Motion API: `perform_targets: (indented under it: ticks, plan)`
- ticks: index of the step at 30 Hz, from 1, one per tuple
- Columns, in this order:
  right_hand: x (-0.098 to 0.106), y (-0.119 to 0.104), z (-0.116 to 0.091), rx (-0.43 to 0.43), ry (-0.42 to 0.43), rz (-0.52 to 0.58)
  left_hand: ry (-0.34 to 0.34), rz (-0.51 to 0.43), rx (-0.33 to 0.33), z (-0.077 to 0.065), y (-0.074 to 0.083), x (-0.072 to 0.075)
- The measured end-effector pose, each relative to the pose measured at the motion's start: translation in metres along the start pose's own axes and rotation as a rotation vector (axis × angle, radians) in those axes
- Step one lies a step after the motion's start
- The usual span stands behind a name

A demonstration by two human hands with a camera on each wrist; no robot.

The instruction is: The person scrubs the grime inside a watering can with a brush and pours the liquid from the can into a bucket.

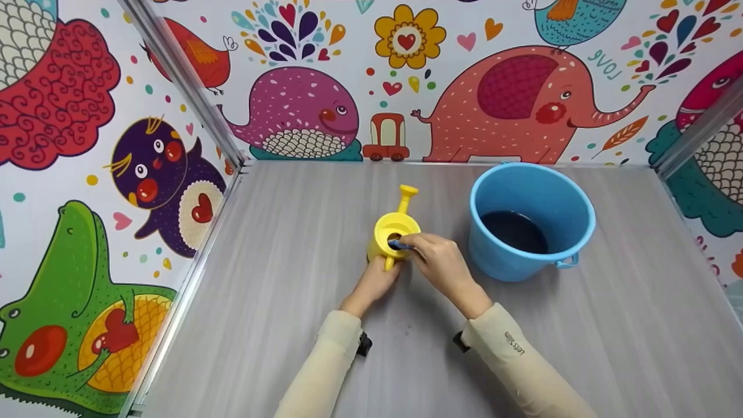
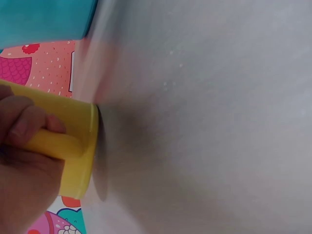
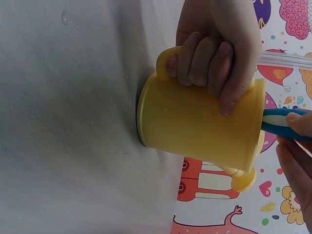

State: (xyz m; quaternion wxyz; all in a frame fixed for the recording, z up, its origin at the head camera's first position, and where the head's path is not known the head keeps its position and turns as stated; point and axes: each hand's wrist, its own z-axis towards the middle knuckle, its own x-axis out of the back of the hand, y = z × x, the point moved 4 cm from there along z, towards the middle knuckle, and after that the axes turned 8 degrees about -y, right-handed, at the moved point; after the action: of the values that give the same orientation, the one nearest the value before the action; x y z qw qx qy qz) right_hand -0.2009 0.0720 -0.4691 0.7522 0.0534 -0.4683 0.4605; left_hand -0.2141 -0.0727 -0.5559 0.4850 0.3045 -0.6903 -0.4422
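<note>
A yellow watering can stands upright at the middle of the grey table, its spout pointing to the far side. My left hand grips its handle, fingers curled through the loop, as the right wrist view shows. Above the can's opening, my right hand pinches a slim blue-and-white handle between thumb and fingers. The far end of that handle goes down inside the can and is hidden, so its kind cannot be told. Whether the can's base rests fully flat is unclear.
A light-blue bucket with dark liquid in it stands to the right of the can, close to my right hand. A few water drops dot the table. Printed cartoon panels wall in the back and sides.
</note>
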Motion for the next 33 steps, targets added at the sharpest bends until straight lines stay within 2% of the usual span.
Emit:
perform_targets:
  ticks: [9, 21, 26, 33]
  plan:
    - [-0.003, 0.001, -0.002, -0.003, 0.0, 0.055, 0.013, 0.008, -0.006, 0.001, 0.0, -0.002]
    - [0.003, -0.002, -0.012, 0.002, 0.077, -0.011, 0.036, 0.018, -0.019, 0.0, 0.001, -0.004]
    - [0.009, -0.01, -0.012, 0.035, 0.12, -0.038, 0.053, -0.019, -0.019, 0.0, 0.0, -0.002]
    - [0.011, -0.022, -0.012, 0.072, 0.135, -0.083, 0.048, -0.027, -0.086, 0.0, 0.004, -0.004]
